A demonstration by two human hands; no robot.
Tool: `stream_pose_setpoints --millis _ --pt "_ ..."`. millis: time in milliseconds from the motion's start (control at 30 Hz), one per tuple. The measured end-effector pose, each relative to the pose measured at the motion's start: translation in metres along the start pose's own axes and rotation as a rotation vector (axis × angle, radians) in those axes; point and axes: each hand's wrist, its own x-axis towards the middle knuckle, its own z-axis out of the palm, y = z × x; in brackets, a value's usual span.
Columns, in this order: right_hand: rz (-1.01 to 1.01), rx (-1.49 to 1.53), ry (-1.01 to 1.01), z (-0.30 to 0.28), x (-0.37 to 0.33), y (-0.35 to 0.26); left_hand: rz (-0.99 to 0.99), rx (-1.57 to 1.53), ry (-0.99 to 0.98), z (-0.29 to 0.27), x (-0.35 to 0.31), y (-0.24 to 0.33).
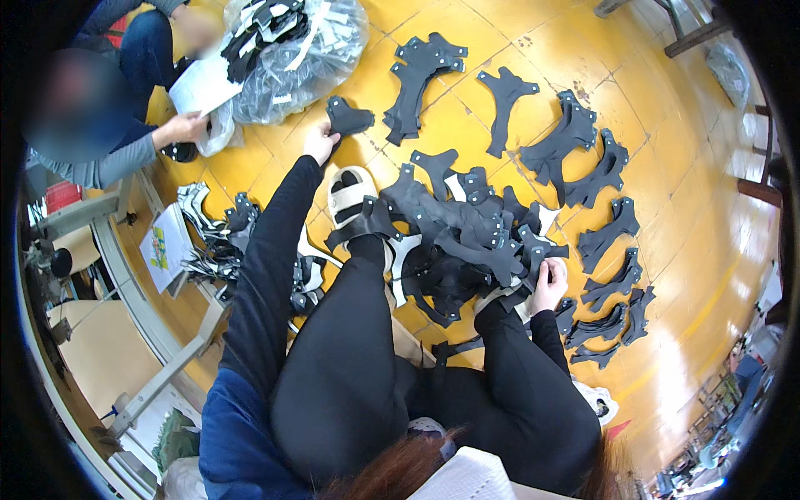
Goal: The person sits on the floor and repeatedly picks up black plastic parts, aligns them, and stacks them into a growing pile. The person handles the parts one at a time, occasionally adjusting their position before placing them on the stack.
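With my left arm stretched forward, my left hand (pixel 319 143) pinches the edge of a dark grey cut piece (pixel 350 118) of flat material over the floor. My right hand (pixel 548 287) is closed at the right edge of a heap of similar cut pieces (pixel 454 221), its fingers on one dark piece (pixel 540 250). The heap lies between and over my feet, and many of its curved, branched pieces carry small white tags. White undersides show on a few of them. Part of the right hand's grip is hidden.
Small stacks of the same pieces (pixel 425 79) lie ahead and in a curve to the right (pixel 612 233). A clear plastic bag (pixel 300 79) of pieces stands front left, beside a person holding a white sheet (pixel 204 90). A metal-framed table (pixel 108 225) borders my left.
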Motion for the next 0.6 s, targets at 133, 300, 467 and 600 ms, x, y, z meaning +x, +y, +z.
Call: stream_pose_setpoints --millis 133,300,467,600 --pt "0.03 0.101 -0.074 -0.005 0.006 0.006 0.059 -0.047 0.12 0.001 -0.01 -0.002" --pt "0.115 0.182 -0.073 -0.001 0.008 0.019 0.156 0.32 0.236 -0.012 -0.027 -0.005" --pt "0.181 0.236 -0.056 -0.002 0.007 0.009 0.061 -0.003 0.067 -0.011 -0.08 0.013" --pt "0.245 0.286 -0.007 -0.009 0.008 -0.008 0.14 0.173 -0.169 0.0 -0.147 0.037"
